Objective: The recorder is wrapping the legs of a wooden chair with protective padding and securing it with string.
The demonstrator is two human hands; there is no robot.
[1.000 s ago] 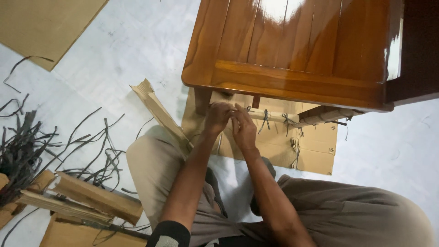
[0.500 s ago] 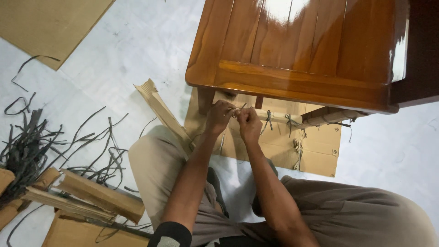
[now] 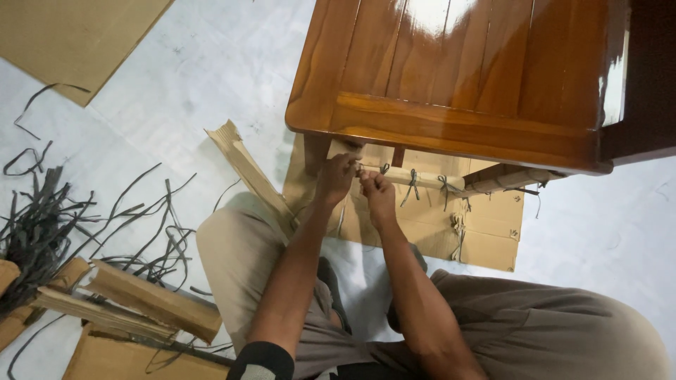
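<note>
A glossy brown wooden table stands on a flat cardboard sheet. Under its front edge runs a rail wrapped in cardboard, bound with dark straps tied in knots. My left hand and my right hand meet at the left end of that rail, near the table leg. Both pinch the ends of a thin dark strap around the wrap. The fingertips hide the knot itself.
A pile of loose dark straps lies on the white floor at the left. Folded cardboard pieces sit at the lower left, a bent cardboard strip beside my left knee, and a large cardboard sheet at the top left.
My hands stayed at the rail's left end, working the strap. The right hand has dropped slightly and drawn back from the left. The view has shifted a little.
</note>
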